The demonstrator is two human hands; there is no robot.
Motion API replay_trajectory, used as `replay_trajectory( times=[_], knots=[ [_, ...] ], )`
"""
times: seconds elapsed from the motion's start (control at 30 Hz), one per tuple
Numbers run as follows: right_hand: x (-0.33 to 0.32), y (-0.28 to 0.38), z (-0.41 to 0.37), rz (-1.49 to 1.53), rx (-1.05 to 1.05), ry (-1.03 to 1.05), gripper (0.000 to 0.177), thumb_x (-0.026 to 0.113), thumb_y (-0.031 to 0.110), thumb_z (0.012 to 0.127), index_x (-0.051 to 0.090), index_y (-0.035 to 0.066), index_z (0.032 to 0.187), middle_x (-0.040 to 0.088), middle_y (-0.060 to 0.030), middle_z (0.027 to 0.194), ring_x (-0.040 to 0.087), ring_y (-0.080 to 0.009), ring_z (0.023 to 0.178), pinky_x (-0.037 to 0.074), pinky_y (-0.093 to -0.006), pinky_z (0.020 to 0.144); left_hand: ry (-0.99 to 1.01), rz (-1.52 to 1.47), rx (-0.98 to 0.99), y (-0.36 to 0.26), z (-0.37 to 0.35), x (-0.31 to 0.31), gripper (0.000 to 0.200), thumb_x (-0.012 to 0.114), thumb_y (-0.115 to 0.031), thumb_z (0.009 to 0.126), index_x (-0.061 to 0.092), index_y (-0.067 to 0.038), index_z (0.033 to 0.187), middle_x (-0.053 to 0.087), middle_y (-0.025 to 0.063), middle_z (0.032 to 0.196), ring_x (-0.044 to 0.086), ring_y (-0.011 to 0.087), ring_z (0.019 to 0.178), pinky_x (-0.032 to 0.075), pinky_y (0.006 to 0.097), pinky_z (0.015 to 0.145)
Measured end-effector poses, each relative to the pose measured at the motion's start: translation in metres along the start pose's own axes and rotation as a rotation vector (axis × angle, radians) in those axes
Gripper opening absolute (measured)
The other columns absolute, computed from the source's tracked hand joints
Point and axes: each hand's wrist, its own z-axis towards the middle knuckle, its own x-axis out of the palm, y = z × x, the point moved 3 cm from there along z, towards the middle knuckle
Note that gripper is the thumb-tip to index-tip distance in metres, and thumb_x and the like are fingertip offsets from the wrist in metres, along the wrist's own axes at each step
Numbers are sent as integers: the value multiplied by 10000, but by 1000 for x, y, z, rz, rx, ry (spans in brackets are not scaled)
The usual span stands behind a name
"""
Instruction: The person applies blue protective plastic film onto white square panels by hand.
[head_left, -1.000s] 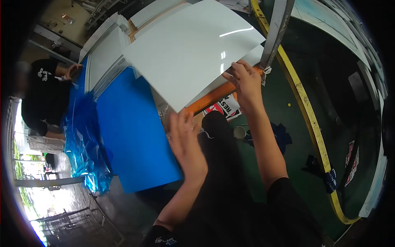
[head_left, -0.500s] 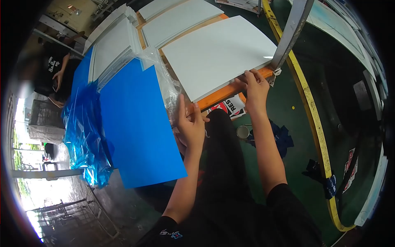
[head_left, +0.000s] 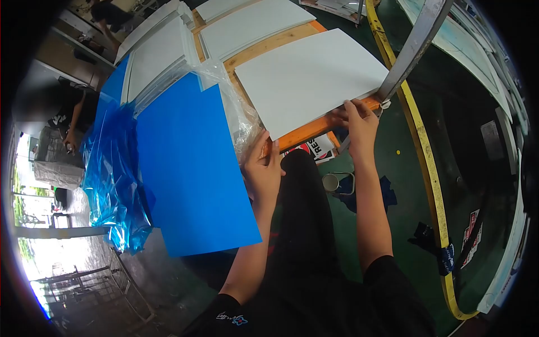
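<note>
A white sheet (head_left: pixel 314 78) lies on top of an orange-edged wooden frame (head_left: pixel 306 132) in front of me. My left hand (head_left: pixel 263 171) is at the sheet's near left corner, its fingers apart and stretched upward; part of it lies behind a blue sheet's edge. My right hand (head_left: pixel 359 124) has its fingertips at the near right edge of the white sheet, with blurred fingers below that edge. The large blue sheet (head_left: pixel 191 168) hangs down beside my left forearm. Clear plastic wrap (head_left: pixel 242 132) is bunched between the blue sheet and the white one.
Crumpled blue film (head_left: pixel 115 180) hangs at left. More white stacks (head_left: pixel 258 31) lie behind. A metal post (head_left: pixel 412 50) rises beside my right hand, and a yellow rail (head_left: pixel 418 129) curves past it. A cup (head_left: pixel 331 181) stands below. A person (head_left: pixel 67 118) works at left.
The white sheet has slid slightly toward me, widening the wooden gap behind it. Both hands stay at its near edge. The person at left has shifted, and the camera view has moved a little.
</note>
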Motion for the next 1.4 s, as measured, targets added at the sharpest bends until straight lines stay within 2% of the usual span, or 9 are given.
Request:
replay_trajectory(
  times=[0.2,0.3,0.5,0.6,0.7,0.8,0.9,1.0,1.4],
  knots=[
    [-9,2,6,-288,32,29,208,619,138,923,606,-65,970,661,-92,739,664,-166,571,549,-283,514,4,-99,0,3,2,0,347,707,-80,905,641,37,1225,662,171,1223,660,102,604,488,211,404],
    [-10,5,10,-388,34,45,214,626,172,893,609,-41,903,632,-64,669,637,-146,508,515,-275,462,15,-41,-21,2,5,-3,345,708,-86,904,645,37,1220,652,165,1248,684,112,678,505,216,407],
    [-9,9,13,-577,-12,0,243,617,196,840,623,-47,820,629,-59,644,626,-131,482,504,-260,457,-22,-7,-14,-6,5,-1,315,685,-82,911,652,35,1201,642,174,1239,699,165,727,515,224,389],
    [-10,12,14,-628,-17,7,264,622,202,841,626,-62,820,641,-67,649,630,-131,478,502,-251,454,-48,-2,27,-6,6,0,327,714,-99,897,659,44,1186,646,161,1242,686,136,753,504,212,386],
    [-8,15,10,-662,-81,41,251,649,201,862,633,-48,832,622,-67,607,615,-126,483,499,-287,473,-61,-2,17,-5,5,0,317,710,-97,900,662,43,1181,642,157,1247,687,133,793,495,209,386],
    [-1,27,-6,-820,-374,-24,179,679,170,874,649,-6,882,644,-84,689,635,-149,599,502,-324,561,-49,-25,11,-4,5,0,311,702,-92,905,662,42,1182,644,155,1243,688,134,781,493,205,390],
    [10,30,-19,-836,-685,57,117,696,133,871,660,51,947,670,-82,890,632,-209,819,486,-364,715,-46,-37,-13,-4,4,0,313,699,-90,907,659,41,1188,644,155,1245,688,134,775,495,203,397],
    [7,18,-23,-1021,-929,97,135,697,116,863,662,83,990,652,-65,1080,589,-266,992,455,-377,828,-31,5,-9,-7,5,-2,315,703,-98,906,662,43,1184,641,159,1256,692,129,777,497,206,399],
    [-6,-5,-35,-1046,-939,89,254,672,86,884,661,126,1135,637,-48,1207,566,-298,1104,430,-417,923,-53,14,74,-12,7,-2,293,706,-94,896,679,58,1145,657,156,1235,699,157,907,537,219,444]
  ],
)
